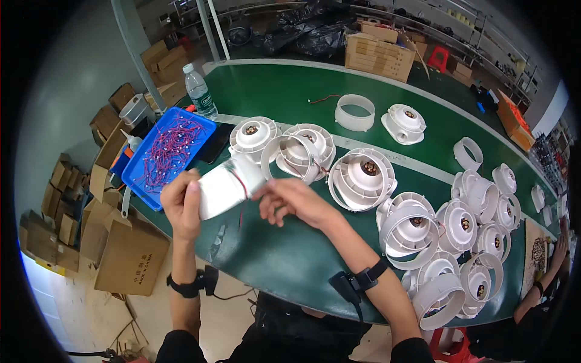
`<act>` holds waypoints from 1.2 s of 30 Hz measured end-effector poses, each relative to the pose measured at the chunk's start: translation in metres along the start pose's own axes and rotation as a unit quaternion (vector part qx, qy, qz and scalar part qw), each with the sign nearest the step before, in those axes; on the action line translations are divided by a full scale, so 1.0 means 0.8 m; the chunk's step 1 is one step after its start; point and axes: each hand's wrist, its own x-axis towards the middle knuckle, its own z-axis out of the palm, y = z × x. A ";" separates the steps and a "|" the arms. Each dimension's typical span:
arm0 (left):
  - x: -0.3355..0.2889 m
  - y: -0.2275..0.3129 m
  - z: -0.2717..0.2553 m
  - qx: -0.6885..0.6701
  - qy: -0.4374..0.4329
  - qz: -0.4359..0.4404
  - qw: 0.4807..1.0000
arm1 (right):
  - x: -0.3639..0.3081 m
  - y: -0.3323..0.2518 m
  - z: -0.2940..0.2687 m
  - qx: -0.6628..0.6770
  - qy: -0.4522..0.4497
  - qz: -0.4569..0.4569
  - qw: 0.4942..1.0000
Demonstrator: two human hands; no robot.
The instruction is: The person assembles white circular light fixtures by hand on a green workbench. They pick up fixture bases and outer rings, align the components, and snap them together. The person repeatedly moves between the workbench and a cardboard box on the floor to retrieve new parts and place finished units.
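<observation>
My left hand [183, 202] grips a white plastic ring [221, 192], seen from its side and held above the near left part of the green table. A thin red and black wire [238, 177] runs across the ring's wall, and a loose piece hangs below it. At the ring's right edge, close to the wire, my right hand [293, 201] has its thumb and forefinger drawn together; the other fingers curl loosely. Whether those fingertips also pinch the wire is too small to tell. Just beyond the ring stand white round fan housings [254, 134], with copper-coloured parts in their centres.
A blue tray [200, 130] of red wires sits at the left edge, beside a water bottle [200, 92]. Several housings and rings [439, 301] crowd the right side. Another white ring [354, 115] lies farther back. Open cardboard boxes [133, 257] stand left; a co-worker's arm [548, 272] shows far right.
</observation>
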 end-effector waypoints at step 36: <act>0.258 -0.242 0.194 0.280 -0.488 0.039 0.826 | -0.140 -0.193 -0.063 0.009 0.380 -0.288 0.879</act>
